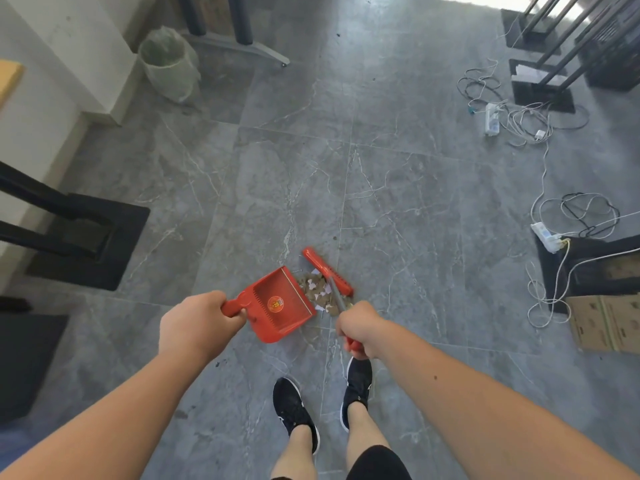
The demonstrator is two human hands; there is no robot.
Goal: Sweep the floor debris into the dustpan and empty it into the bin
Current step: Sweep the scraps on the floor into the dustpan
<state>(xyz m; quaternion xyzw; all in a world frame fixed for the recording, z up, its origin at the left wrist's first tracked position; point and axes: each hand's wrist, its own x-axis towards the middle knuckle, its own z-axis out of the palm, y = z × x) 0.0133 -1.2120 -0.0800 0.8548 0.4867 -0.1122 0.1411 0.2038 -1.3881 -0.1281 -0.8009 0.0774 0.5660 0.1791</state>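
Note:
A red dustpan [280,304] rests on the grey tiled floor, its open mouth facing right. My left hand [197,323] is closed around its handle. A pile of brown and white debris [320,292] lies right at the pan's lip. On the far side of the pile sits the red broom head [327,271]. Its grey shaft runs back to my right hand [360,329], which grips the red handle end. The bin [169,65], lined with a pale plastic bag, stands far off at the upper left by the wall.
Black stand bases sit at the left [90,240] and at the upper right [543,95]. White power strips [491,119] and loose cables sprawl along the right side. Flattened cardboard [606,322] lies at the right edge. My feet in black shoes [294,410] stand just behind the dustpan.

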